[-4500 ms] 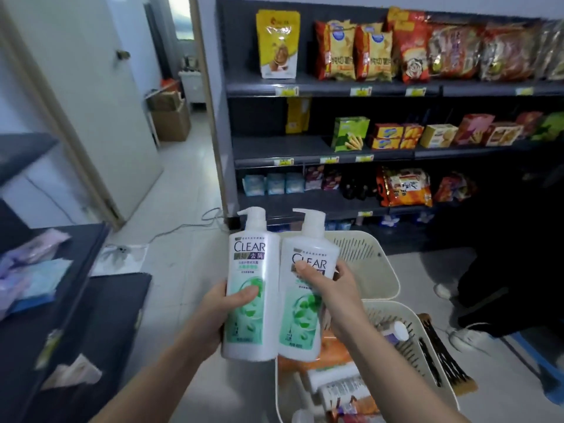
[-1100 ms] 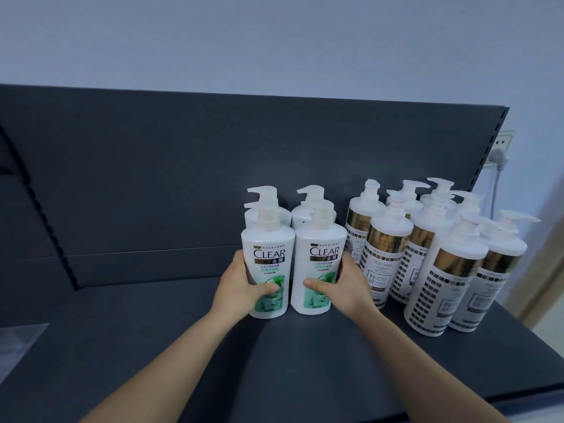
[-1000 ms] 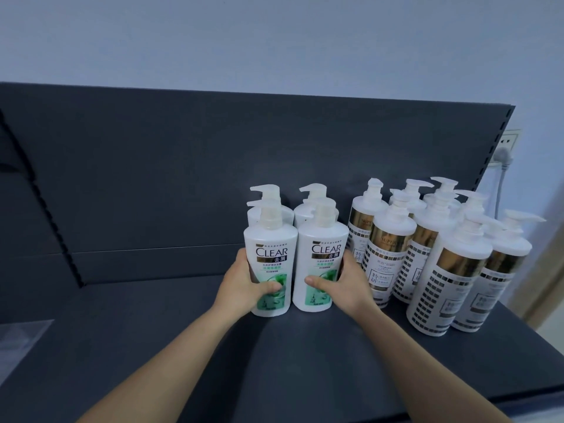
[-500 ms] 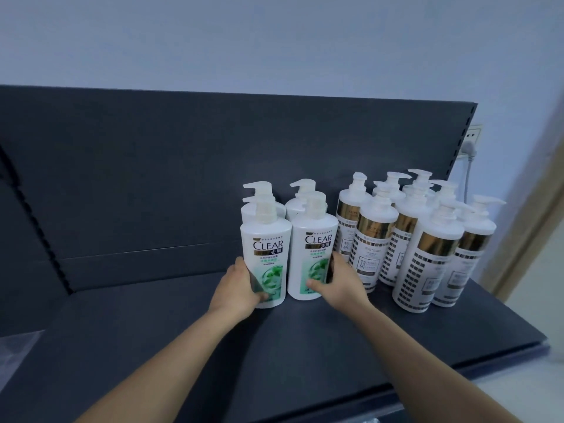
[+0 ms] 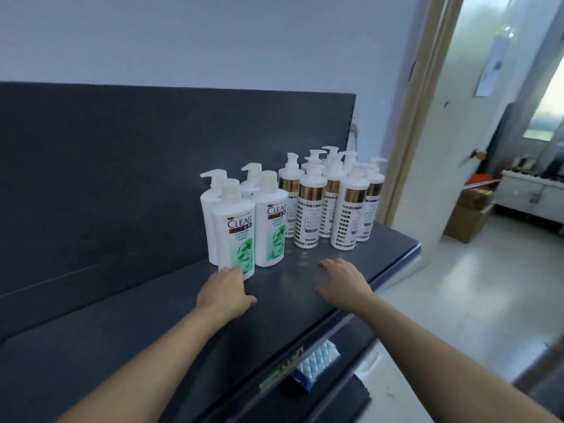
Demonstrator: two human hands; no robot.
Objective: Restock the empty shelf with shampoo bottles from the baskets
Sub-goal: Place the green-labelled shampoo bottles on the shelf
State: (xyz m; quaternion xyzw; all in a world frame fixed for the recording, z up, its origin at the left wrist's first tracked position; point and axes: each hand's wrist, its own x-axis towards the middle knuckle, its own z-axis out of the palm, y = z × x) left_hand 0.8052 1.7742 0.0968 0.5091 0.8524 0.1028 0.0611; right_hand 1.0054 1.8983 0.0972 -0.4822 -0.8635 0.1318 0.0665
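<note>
A: What stands on the shelf [image 5: 152, 315]?

B: Four white pump bottles marked CLEAR, each with a green label. The near-left CLEAR bottle [image 5: 234, 233] and the near-right CLEAR bottle [image 5: 271, 222] stand upright side by side, just touching or nearly so; the two rear CLEAR bottles [image 5: 210, 206] stand close behind them, mostly hidden.

A: And to the right?

B: A cluster of gold-banded bottles [image 5: 332, 199], white with a dark checker pattern and white pumps, upright and packed close together, toward the far right end of the dark shelf.

A: Where are the person's hands?

B: The left hand [image 5: 224, 293] lies low on the shelf, fingers slack, its fingertips right at the base of the near-left CLEAR bottle; whether they touch it cannot be told. It grips nothing. The right hand [image 5: 343, 280] is spread, palm down, over bare shelf in front of the gold-banded bottles, apart from them, holding nothing.

A: Anything below?

B: A blue-and-white packet [image 5: 314, 363] on a lower shelf, under the front edge. A doorway [image 5: 503, 148] opens at right.
</note>
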